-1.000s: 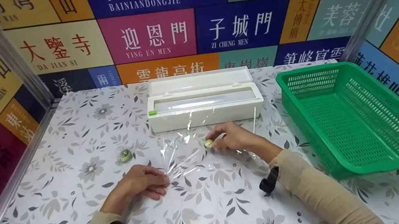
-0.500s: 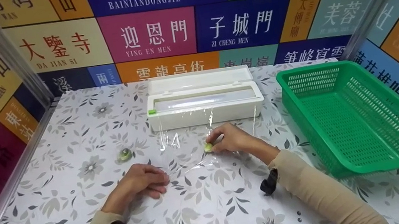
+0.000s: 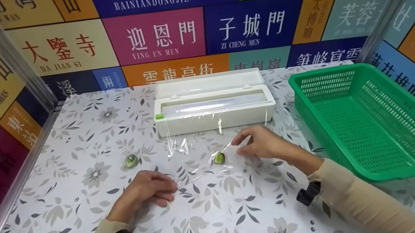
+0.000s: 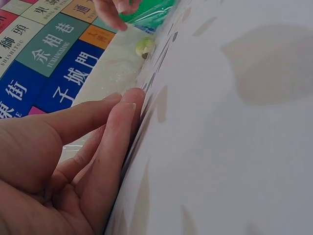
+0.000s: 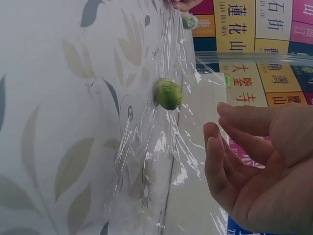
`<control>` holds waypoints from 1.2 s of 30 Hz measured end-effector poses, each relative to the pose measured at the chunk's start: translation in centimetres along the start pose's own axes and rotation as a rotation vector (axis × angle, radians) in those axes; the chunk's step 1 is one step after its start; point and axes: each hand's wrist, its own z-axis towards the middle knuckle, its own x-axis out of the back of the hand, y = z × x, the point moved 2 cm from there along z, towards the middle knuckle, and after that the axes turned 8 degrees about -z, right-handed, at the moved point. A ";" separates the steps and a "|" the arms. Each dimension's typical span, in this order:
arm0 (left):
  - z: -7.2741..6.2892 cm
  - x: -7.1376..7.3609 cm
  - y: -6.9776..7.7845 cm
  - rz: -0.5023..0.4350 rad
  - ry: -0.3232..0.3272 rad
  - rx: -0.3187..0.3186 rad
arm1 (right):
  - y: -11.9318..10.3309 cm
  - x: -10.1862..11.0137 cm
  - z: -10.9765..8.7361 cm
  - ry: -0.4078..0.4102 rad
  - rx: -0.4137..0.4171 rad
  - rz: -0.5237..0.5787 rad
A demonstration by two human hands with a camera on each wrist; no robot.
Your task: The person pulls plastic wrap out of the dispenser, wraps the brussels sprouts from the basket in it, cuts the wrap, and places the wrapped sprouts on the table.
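A clear sheet of cling film (image 3: 193,157) runs from the white dispenser box (image 3: 214,121) toward me over the table. On the film sits a small round green vegetable (image 3: 219,158), like a Brussels sprout. My left hand (image 3: 147,189) pinches the sheet's near left corner between thumb and fingers, low against the table. Just right of the vegetable hovers my right hand (image 3: 263,142), thumb and fingers apart and holding nothing. In the right wrist view the vegetable (image 5: 168,94) lies apart from the right fingertips (image 5: 226,111). A second green vegetable (image 3: 130,161), seemingly wrapped in film, rests beyond my left hand.
A green perforated basket (image 3: 378,128) stands at the right of the table. The dispenser's lid (image 3: 208,83) is raised at the back, and a green slider (image 3: 159,116) sits at its left end. Sign-patterned panels (image 3: 162,37) close in the back and sides.
My right hand has let go of the green vegetable on the film and drawn away to the right. The film has flattened out. The left hand has stayed at its corner.
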 end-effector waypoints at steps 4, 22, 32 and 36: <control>0.0 0.0 0.1 0.010 0.002 0.000 | 1.3 0.6 -1.8 0.004 -0.008 -0.059; -0.2 -0.1 0.2 0.004 -0.005 0.003 | 5.6 0.0 -3.9 0.002 -0.162 -0.161; 0.1 -0.4 0.3 -0.014 -0.020 -0.029 | 5.5 0.2 -4.0 0.033 -0.117 -0.086; 0.2 -0.1 0.4 -0.024 -0.013 -0.056 | 5.7 0.4 -4.0 0.049 -0.089 -0.088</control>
